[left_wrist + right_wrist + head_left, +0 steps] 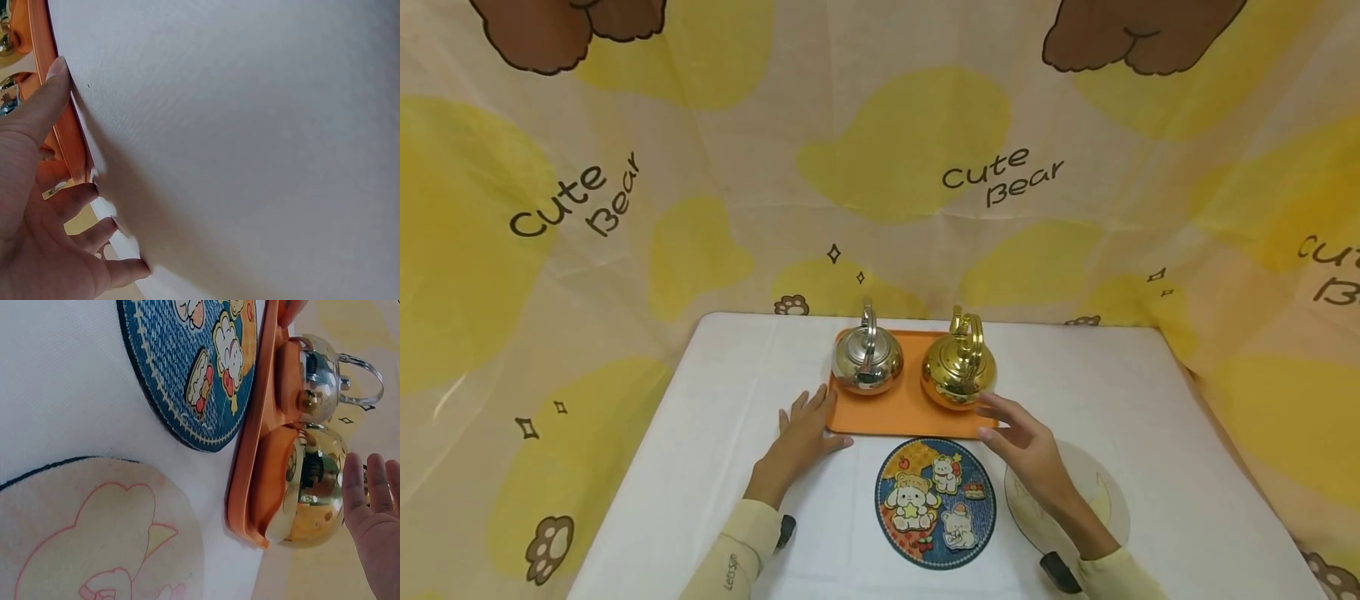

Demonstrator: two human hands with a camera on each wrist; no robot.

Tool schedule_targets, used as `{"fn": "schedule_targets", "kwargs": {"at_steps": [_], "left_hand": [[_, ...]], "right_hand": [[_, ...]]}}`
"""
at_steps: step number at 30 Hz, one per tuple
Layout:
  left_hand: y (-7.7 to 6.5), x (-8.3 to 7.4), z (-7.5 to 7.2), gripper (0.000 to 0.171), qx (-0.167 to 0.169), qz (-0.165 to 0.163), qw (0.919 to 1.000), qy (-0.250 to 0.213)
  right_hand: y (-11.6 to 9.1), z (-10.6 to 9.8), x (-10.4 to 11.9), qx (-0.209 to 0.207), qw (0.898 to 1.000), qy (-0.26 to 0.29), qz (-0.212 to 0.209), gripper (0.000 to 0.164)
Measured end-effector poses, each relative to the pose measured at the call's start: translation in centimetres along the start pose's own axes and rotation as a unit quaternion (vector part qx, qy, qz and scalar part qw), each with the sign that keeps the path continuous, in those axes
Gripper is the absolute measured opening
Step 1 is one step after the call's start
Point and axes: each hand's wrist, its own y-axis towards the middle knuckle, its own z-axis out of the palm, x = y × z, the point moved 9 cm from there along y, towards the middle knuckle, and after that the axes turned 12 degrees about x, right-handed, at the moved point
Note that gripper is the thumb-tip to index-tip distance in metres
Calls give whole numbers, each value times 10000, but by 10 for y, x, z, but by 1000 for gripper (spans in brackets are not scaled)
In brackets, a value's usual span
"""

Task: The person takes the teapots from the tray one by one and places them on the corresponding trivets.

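A silver teapot and a gold teapot stand upright on an orange tray, each with its handle arching over the lid. My left hand is at the tray's near left corner with its fingers spread. In the left wrist view, its thumb touches the tray's rim. Close to the gold teapot and the tray's right front corner is my right hand, its fingers extended. In the right wrist view those fingers overlap the gold teapot's side; whether they touch it I cannot tell.
A round blue mat with cartoon animals lies just in front of the tray. Partly under my right forearm is a pale round mat. The white table ends at a patterned cloth backdrop.
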Motion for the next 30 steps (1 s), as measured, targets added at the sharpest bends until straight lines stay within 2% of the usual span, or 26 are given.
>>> {"fn": "schedule_targets", "kwargs": {"at_steps": [4, 16, 23, 30], "left_hand": [[1, 0, -1, 94, -30, 105, 9999, -43], [2, 1, -1, 95, -9, 62, 9999, -86], [2, 3, -1, 95, 32, 51, 9999, -140], [3, 3, -1, 96, 73, 1, 9999, -146]], "right_hand": [[5, 4, 2, 82, 9998, 116, -109, 53], [21, 21, 6, 282, 9968, 675, -328, 55], [28, 28, 6, 283, 9981, 539, -100, 56], [36, 33, 9, 238, 9979, 559, -202, 54]]}}
